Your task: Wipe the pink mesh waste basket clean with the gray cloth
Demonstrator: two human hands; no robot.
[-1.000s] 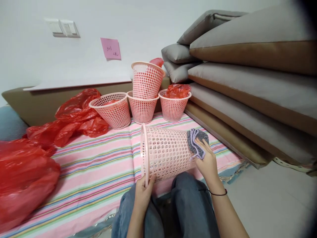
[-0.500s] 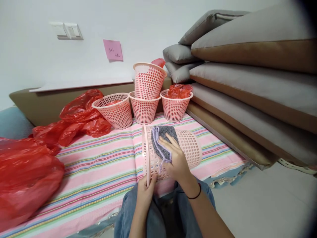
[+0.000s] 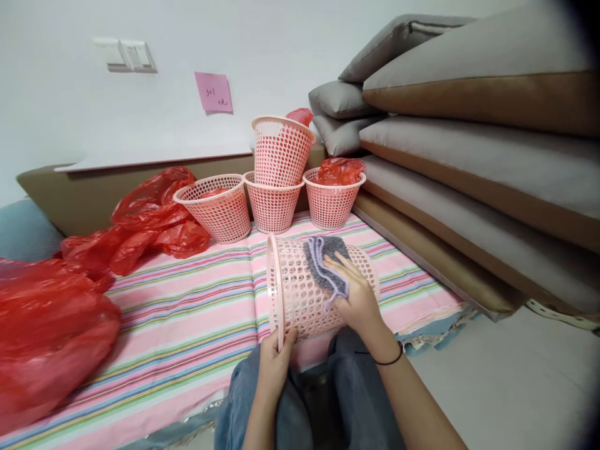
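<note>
A pink perforated plastic basket (image 3: 296, 284) lies on its side over my knees and the striped sheet, its rim facing left. My left hand (image 3: 275, 359) grips the lower part of that rim, thumb on the near side. A folded dark grey cloth (image 3: 332, 245) with lilac edging rests against the basket's upper side. My right hand (image 3: 360, 303) holds the cloth and presses it to the basket wall, fingers stretched over it; the thumb is mostly hidden.
Upright pink baskets (image 3: 273, 209) with red plastic bags stand at the back, one stacked on another. Crumpled red bags (image 3: 51, 337) cover the left of the striped sheet (image 3: 187, 325). Grey-brown cushions (image 3: 469, 150) are piled on the right.
My right hand and the cloth have slid right along the basket, away from its rim toward its base. My left hand keeps its hold on the rim.
</note>
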